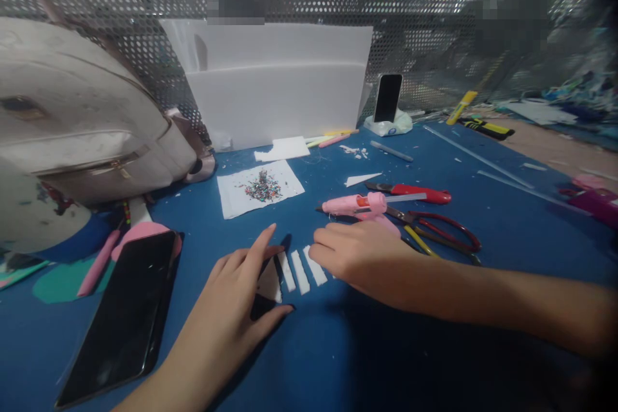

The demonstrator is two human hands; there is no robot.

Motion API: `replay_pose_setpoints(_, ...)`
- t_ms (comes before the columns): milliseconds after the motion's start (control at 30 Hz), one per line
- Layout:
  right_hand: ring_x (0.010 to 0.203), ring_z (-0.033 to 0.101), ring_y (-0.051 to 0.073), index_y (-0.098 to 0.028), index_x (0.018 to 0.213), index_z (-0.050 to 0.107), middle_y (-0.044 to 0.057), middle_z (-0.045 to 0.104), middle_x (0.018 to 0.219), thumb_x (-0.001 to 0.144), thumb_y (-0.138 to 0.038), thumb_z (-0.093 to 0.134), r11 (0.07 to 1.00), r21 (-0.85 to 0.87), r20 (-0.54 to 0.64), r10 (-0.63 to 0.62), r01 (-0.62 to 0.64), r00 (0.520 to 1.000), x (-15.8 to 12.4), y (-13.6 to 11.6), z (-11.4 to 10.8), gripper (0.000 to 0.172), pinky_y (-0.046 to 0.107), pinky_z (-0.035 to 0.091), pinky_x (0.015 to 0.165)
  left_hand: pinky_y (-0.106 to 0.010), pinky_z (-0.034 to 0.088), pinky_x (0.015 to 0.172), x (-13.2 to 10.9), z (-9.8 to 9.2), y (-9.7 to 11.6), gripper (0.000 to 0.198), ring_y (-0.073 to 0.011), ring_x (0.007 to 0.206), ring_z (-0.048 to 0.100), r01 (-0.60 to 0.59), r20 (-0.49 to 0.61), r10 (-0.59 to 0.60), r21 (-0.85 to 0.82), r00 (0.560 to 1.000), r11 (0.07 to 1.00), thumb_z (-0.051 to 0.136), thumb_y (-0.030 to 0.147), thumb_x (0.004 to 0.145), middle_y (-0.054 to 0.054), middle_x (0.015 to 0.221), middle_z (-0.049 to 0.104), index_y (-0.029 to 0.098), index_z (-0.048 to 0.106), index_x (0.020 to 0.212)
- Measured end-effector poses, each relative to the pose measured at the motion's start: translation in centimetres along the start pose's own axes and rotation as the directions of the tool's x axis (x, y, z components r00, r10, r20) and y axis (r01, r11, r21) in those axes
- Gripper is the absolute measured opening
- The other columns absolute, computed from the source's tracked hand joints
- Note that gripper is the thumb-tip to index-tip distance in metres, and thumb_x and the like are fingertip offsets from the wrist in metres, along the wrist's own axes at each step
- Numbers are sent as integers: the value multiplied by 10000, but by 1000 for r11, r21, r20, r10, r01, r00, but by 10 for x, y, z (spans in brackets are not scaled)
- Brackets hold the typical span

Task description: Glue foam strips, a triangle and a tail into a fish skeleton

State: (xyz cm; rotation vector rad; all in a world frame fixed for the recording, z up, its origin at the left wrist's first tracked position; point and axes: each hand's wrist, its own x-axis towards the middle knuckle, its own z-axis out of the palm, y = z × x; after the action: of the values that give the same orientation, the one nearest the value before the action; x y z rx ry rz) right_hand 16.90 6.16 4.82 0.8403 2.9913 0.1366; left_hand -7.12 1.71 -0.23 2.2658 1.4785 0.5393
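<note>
Blue desk (338,347) w/ mesh screen behind. Black phone (125,315) lies far left of pink glue gun (360,206). Left hand (236,296), below-left of gun, is open and flat, pinning a white offcut (268,283). White strips (299,270) lie side by side just below gun. Right hand (360,257) is curled, fingertips on rightmost strip, grip unclear. Prob. the lining-up stage; light strips call for gentle nudges.

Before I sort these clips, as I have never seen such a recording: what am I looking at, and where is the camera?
There is no machine: one camera worn on a person's head looks down at their own two bare hands. They work on a blue table. The left hand lies open, fingers on a white scrap; the right hand curls over small white strips, whether it grips one is unclear. Nearby lie a pink glue gun, red scissors, a black phone and a white bag.
</note>
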Motion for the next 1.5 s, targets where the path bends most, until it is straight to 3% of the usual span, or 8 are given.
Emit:
replay_pose_setpoints(533, 731, 511, 203, -164, 874, 551, 53, 601, 873, 814, -49, 594, 1000, 15, -49, -13, 13, 999, -1, 3, 5, 136, 320, 199, 512, -531, 405, 983, -2, -1, -2, 938, -309, 1146, 508, -8, 5, 8, -3, 1000, 1000, 701, 241, 840, -23, 1294, 605, 407, 79, 1522)
replay_pose_setpoints(867, 709, 515, 207, -181, 857, 515, 38, 579, 837, 805, -68, 608, 999, -38, -62, -13, 11, 998, -1, 3, 4, 156, 327, 161, 496, -519, 412, 974, 0, 4, 4, 931, -319, 1157, 509, -30, -37, 32, 42, 999, 999, 728, 319, 830, -62, 1303, 589, 330, 115, 1530)
replay_pose_setpoints(1167, 708, 522, 207, -190, 867, 490, 33, 564, 828, 794, -26, 580, 999, -52, -86, -21, 16, 996, 1, 4, 12, 201, 327, 197, 497, -484, 394, 959, 2, 6, 5, 807, -298, 1099, 503, -51, -61, 56, 84, 997, 995, 617, 300, 912, -61, 1249, 589, 307, 104, 1534)
replay_pose_setpoints(1500, 707, 526, 201, -182, 862, 500, 37, 577, 833, 773, -15, 594, 998, -59, -102, -17, 11, 995, 1, 5, 14, 211, 315, 204, 499, -493, 409, 946, 2, 6, 2, 857, -309, 1105, 513, -60, -46, 64, 88, 997, 994, 663, 339, 889, -65, 1253, 594, 325, 98, 1533)
